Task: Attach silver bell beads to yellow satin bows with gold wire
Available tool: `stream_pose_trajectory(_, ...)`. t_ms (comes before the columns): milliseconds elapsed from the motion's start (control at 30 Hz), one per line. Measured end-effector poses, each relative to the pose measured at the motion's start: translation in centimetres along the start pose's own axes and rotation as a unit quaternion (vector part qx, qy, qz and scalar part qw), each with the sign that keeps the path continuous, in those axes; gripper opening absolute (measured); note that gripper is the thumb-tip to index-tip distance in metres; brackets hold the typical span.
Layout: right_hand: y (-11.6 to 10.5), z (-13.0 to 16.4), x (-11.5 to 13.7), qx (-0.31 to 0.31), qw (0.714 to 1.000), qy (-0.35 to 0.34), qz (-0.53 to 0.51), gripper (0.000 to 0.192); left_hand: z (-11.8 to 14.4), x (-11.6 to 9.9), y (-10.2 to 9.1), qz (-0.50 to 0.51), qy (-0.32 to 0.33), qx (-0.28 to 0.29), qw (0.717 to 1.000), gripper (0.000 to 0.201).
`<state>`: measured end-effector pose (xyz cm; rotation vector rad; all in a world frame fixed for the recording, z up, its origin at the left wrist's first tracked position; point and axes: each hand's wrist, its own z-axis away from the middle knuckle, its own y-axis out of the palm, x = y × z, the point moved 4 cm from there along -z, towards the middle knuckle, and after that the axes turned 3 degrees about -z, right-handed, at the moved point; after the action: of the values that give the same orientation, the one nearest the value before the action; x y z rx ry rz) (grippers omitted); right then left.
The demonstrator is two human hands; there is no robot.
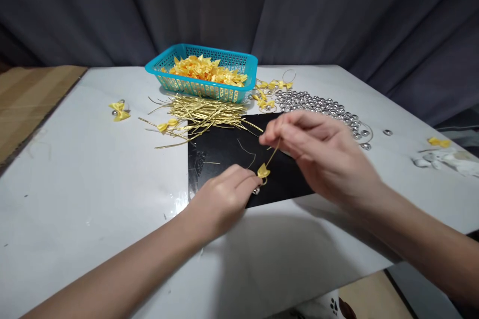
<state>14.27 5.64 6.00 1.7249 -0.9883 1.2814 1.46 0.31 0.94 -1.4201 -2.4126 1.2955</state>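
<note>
My left hand pinches a small yellow ribbon bow over a black sheet; a small silver bell hangs just under the fingers. My right hand holds the upper end of a thin gold wire tie that runs down to the bow. Both hands work close together above the black sheet.
A teal basket of yellow bows stands at the back. In front of it lies a pile of gold wire ties. Silver bells are heaped at the right, finished bows beside them. A loose bow lies left.
</note>
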Motion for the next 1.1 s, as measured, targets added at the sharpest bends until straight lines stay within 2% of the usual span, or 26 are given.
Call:
stream_pose_trajectory(167, 0.0, -1.6, 3.7, -0.022, 0.999, -0.022, -0.029, 0.019, -0.3, 1.1, -0.3, 0.061, -0.092, -0.018, 0.994, 0.015)
stream_pose_trajectory(300, -0.7, -2.1, 4.7, -0.054, 0.996, -0.017, -0.063, 0.025, -0.4, 1.4, -0.5, 0.092, -0.126, -0.016, 0.988, 0.014)
stream_pose_trajectory(400, -1.0, -2.1, 5.4, -0.077, 0.996, -0.034, -0.043, 0.026, -0.3, 1.8, -0.6, 0.117, -0.184, -0.026, 0.976, 0.013)
stream_pose_trajectory(533, -1.2, -2.1, 6.4, -0.093, 0.995, -0.038, -0.022, 0.03, -0.4, 2.5, -0.4, 0.176, -0.278, -0.022, 0.944, 0.012)
stream_pose_trajectory(700, -1.3, -2.1, 7.4, -0.126, 0.992, -0.023, -0.015, 0.036, -0.4, 3.1, 0.0, 0.265, -0.383, 0.017, 0.885, 0.012)
stream_pose_trajectory(767, -1.6, -2.1, 7.8, -0.15, 0.988, -0.028, 0.008, 0.032, -0.5, 3.2, 0.0, 0.284, -0.392, 0.015, 0.875, 0.009)
stream_pose_trajectory(900, -2.2, -2.1, 8.4, -0.171, 0.983, -0.054, 0.032, 0.02, -0.6, 3.3, -0.2, 0.298, -0.385, -0.003, 0.873, 0.006)
stream_pose_trajectory(1100, -2.3, -2.8, 8.3, -0.149, 0.987, -0.054, -0.003, 0.028, -0.5, 3.2, -0.2, 0.267, -0.379, 0.005, 0.886, 0.008)
